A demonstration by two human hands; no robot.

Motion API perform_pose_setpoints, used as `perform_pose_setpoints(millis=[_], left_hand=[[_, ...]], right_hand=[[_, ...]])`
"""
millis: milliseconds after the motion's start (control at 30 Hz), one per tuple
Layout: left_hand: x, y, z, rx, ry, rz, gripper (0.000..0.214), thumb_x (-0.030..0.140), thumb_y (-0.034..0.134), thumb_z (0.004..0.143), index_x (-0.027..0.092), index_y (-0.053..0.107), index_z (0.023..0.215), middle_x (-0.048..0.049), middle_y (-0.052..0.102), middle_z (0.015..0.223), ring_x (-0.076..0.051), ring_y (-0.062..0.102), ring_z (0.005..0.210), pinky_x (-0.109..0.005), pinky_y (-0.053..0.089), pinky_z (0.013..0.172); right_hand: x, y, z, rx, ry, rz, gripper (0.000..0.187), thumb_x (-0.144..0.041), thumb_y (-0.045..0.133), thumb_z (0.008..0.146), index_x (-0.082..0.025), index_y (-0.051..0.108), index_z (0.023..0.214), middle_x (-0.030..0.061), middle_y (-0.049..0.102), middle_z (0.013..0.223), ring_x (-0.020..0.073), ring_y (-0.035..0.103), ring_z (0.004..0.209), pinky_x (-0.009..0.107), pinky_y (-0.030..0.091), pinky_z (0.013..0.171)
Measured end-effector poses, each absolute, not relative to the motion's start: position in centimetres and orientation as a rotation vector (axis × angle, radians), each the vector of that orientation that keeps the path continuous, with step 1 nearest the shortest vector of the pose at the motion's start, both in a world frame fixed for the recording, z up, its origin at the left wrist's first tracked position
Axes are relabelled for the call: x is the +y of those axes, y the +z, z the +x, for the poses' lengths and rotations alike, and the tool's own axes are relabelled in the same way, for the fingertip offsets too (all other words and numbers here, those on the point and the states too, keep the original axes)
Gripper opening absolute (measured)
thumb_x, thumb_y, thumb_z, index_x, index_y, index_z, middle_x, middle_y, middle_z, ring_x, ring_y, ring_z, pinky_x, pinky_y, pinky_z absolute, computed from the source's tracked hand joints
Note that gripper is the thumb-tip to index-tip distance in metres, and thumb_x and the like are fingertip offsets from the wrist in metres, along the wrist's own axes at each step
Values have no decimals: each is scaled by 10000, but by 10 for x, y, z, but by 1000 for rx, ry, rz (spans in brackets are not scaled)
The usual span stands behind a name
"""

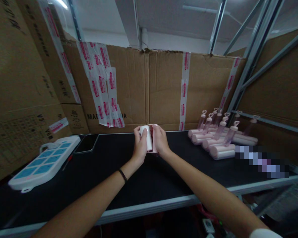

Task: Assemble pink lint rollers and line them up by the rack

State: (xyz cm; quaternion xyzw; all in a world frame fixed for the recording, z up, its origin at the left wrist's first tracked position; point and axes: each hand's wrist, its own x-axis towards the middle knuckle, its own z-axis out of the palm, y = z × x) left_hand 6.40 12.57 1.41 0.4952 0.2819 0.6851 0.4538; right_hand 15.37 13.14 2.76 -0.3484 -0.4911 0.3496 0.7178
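Above the middle of the dark tabletop, my left hand is closed around a small white roll, its thumb lying along the side. Close beside it, my right hand grips a pink cover that is partly hidden by the fingers. The roll stands nearly upright against the cover's opening; whether it sits inside cannot be made out. To the right lie several pink-and-white rollers, which look like lint rollers, with clear handles and heart-shaped loops pointing up.
A white power strip with blue sections lies at the left, beside a dark phone and a thin red-tipped tool. Taped cardboard walls the back and left. Metal shelf posts rise at the right; a pale edge borders the table front.
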Motion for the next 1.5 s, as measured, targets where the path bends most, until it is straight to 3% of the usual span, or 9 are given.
perform_pose_setpoints(millis=[333, 600, 933, 1200, 1500], left_hand=[[129, 19, 61, 688, 1640, 1397, 375, 350, 741, 843, 256, 520, 1131, -14, 600, 968, -169, 600, 844, -241, 496, 705], [138, 24, 58, 633, 1559, 1474, 323, 226, 760, 805, 238, 580, 1073, -18, 596, 959, -168, 568, 857, -245, 464, 769], [147, 19, 53, 688, 1476, 1783, 283, 311, 671, 886, 237, 535, 1122, -25, 580, 978, -185, 562, 915, -286, 454, 845], [152, 16, 49, 749, 1392, 2006, 458, 386, 561, 954, 215, 399, 1346, -120, 535, 1308, -246, 533, 1199, -411, 397, 1070], [130, 26, 45, 699, 1441, 2076, 555, 425, 543, 981, 212, 354, 1457, -130, 559, 1345, -264, 563, 1209, -401, 410, 1075]], right_hand=[[139, 26, 171, -1239, 598, -947, 461, -600, 586, 884, -160, 720, 853, 36, 702, 790, 173, 610, 765, 254, 457, 695], [147, 22, 177, -1191, 604, -919, 471, -587, 565, 906, -150, 737, 934, 65, 745, 868, 193, 654, 833, 265, 475, 749], [149, 18, 180, -1277, 504, -1010, 499, -602, 524, 929, -155, 740, 882, 66, 734, 837, 195, 661, 816, 265, 460, 717], [135, 26, 181, -1319, 462, -1032, 485, -625, 488, 947, -195, 623, 770, 24, 676, 778, 171, 616, 758, 266, 432, 711], [117, 30, 171, -1400, 326, -978, 454, -567, 280, 1047, -238, 516, 843, 7, 618, 802, 170, 588, 743, 288, 428, 724]])
